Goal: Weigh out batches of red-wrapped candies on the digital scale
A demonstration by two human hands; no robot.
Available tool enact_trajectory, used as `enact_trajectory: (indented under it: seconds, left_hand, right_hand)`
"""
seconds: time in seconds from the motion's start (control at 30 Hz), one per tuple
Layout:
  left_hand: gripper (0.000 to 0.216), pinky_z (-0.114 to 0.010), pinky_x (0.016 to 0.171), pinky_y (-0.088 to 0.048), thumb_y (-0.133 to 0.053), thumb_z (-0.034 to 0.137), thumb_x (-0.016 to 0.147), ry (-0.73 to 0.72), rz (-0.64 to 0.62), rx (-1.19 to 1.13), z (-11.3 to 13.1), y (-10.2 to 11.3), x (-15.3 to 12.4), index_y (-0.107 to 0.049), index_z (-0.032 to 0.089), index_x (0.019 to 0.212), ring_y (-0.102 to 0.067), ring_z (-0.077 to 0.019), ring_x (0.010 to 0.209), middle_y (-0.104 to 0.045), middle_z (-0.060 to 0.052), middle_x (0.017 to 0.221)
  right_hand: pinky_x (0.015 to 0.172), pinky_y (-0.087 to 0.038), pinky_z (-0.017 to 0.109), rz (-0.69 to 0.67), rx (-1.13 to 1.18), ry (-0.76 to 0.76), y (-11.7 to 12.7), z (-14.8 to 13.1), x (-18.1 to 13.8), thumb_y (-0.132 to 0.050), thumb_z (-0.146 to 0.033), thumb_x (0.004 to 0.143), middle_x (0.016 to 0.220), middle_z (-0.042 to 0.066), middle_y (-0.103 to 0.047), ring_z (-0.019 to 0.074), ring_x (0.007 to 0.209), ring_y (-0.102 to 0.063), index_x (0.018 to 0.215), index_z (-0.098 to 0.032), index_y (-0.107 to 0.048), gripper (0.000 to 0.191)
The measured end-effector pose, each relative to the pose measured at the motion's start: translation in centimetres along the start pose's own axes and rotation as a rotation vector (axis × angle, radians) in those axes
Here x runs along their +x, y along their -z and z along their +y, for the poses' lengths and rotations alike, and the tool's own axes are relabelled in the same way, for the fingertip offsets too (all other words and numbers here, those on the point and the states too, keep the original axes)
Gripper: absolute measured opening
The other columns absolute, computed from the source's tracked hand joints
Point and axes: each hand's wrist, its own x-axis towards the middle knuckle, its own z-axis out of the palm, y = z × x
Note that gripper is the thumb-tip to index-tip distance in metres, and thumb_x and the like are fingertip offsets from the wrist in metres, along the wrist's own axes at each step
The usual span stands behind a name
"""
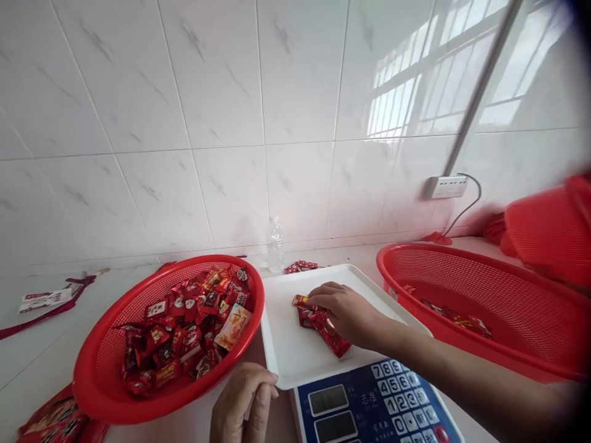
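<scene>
Red plastic, three times over: one left basket (85,372) heaped with wrapped sweets (184,329), dozens, too overlapped for an exact count, among them one pale orange packet (234,326); one right basket (545,314) with a few packets (468,323) at the bottom; one third basket (549,227), tilted and blurred, at the far right. Between the first two, on the counter (41,357), one blue scale (367,394) with two full displays (329,400) in view and one white tray (286,351) on top. On the tray, at least two red packets (335,340), beneath the fingers of the right hand (346,307). Right grip bent down over the packets, touching; cannot tell about a firm clamp. Left hand (244,400) at the near left corner of the tray, fingers curled, thumb close to the forefinger; cannot tell whether pinched on that corner or merely resting. Behind the tray, one clear bottle (276,246), upright, just beside some patterned red wrapping (301,266). On the tiled wall (221,74), one socket strip (447,186) with one cable (479,191).
</scene>
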Motion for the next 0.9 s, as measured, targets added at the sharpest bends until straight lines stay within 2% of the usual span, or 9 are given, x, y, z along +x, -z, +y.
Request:
enact_trajectory:
  seconds: [0.07,0.2,0.27,0.33,0.4,0.5,0.63,0.8,0.9]
  left_hand:
    - [0.027,-0.022,0.060,-0.048,-0.044,0.035,0.096,-0.016,-0.027,-0.012,0.1,0.0,0.0,-0.063,0.021,0.084,-0.058,-0.0134,0.062,-0.059,0.000,0.064]
    - [0.029,-0.025,0.059,-0.047,-0.041,0.033,0.096,-0.002,-0.064,0.016,0.0,0.1,0.0,-0.063,0.019,0.083,-0.058,-0.0151,0.062,-0.059,-0.002,0.063]
    - [0.029,-0.025,0.059,-0.047,-0.041,0.032,0.096,0.005,-0.062,0.022,-0.1,0.1,0.0,-0.064,0.018,0.083,-0.058,-0.0154,0.063,-0.059,-0.003,0.063]
    - [0.028,-0.025,0.059,-0.047,-0.041,0.031,0.096,-0.005,-0.059,0.012,-0.2,0.1,-0.1,-0.064,0.018,0.084,-0.058,-0.0152,0.063,-0.059,-0.003,0.063]
    - [0.027,-0.025,0.059,-0.046,-0.042,0.030,0.096,-0.027,-0.066,-0.007,-0.3,0.1,-0.1,-0.063,0.019,0.085,-0.057,-0.0149,0.062,-0.059,-0.002,0.063]
    - [0.024,-0.025,0.060,-0.047,-0.041,0.027,0.096,-0.051,-0.099,-0.009,-0.3,0.4,0.1,-0.062,0.019,0.088,-0.058,-0.0147,0.064,-0.060,-0.003,0.065]
    - [0.023,-0.024,0.061,-0.049,-0.041,0.022,0.095,-0.074,-0.189,0.031,-0.2,1.0,0.5,-0.062,0.018,0.090,-0.061,-0.0149,0.067,-0.063,-0.003,0.068]
    - [0.023,-0.021,0.062,-0.049,-0.044,0.028,0.095,-0.027,-0.118,-0.013,0.1,0.8,0.4,-0.064,0.020,0.087,-0.060,-0.0130,0.065,-0.062,-0.001,0.067]
    - [0.023,-0.021,0.061,-0.049,-0.044,0.029,0.095,-0.016,-0.120,-0.025,0.2,0.7,0.2,-0.064,0.020,0.087,-0.060,-0.0132,0.065,-0.062,-0.001,0.069]
  right_hand:
    - [0.096,-0.042,0.041,-0.010,0.007,0.026,-0.3,0.4,0.0,-0.044,-0.003,0.077,0.120,0.006,-0.067,0.0256,0.112,-0.056,0.120,-0.022,-0.065,0.051]
    - [0.094,-0.044,0.044,-0.015,0.009,0.015,-0.7,0.8,0.1,-0.040,-0.017,0.089,0.116,0.008,-0.068,0.0269,0.109,-0.059,0.112,-0.021,-0.069,0.038]
    - [0.096,-0.044,0.046,-0.008,0.026,0.005,-0.8,0.7,-0.1,-0.040,-0.026,0.092,0.117,0.010,-0.067,0.0279,0.112,-0.057,0.115,-0.021,-0.068,0.036]
    - [0.101,-0.039,0.049,-0.033,0.053,0.001,-0.8,0.6,-0.5,-0.044,-0.035,0.092,0.129,0.009,-0.060,0.0301,0.123,-0.049,0.125,-0.023,-0.061,0.040]
    - [0.108,-0.030,0.053,-0.108,0.071,-0.001,-0.9,0.6,-0.8,-0.050,-0.042,0.089,0.143,0.005,-0.047,0.0324,0.136,-0.033,0.135,-0.027,-0.052,0.048]
    - [0.112,-0.020,0.056,-0.199,0.073,0.008,-1.0,1.0,-1.3,-0.051,-0.044,0.088,0.151,0.000,-0.035,0.0333,0.141,-0.019,0.138,-0.032,-0.047,0.051]
    - [0.111,-0.022,0.056,-0.176,0.116,-0.011,-0.4,1.6,-2.1,-0.051,-0.045,0.089,0.151,0.000,-0.035,0.0326,0.142,-0.019,0.141,-0.038,-0.041,0.053]
    - [0.112,-0.022,0.055,-0.214,0.121,-0.179,1.2,2.0,-3.6,-0.053,-0.057,0.085,0.154,0.005,-0.029,0.0326,0.142,-0.017,0.144,-0.031,-0.038,0.066]
    - [0.112,-0.025,0.053,-0.230,0.142,-0.222,1.7,2.1,-4.2,-0.051,-0.054,0.087,0.153,0.006,-0.031,0.0316,0.142,-0.018,0.143,-0.028,-0.039,0.063]
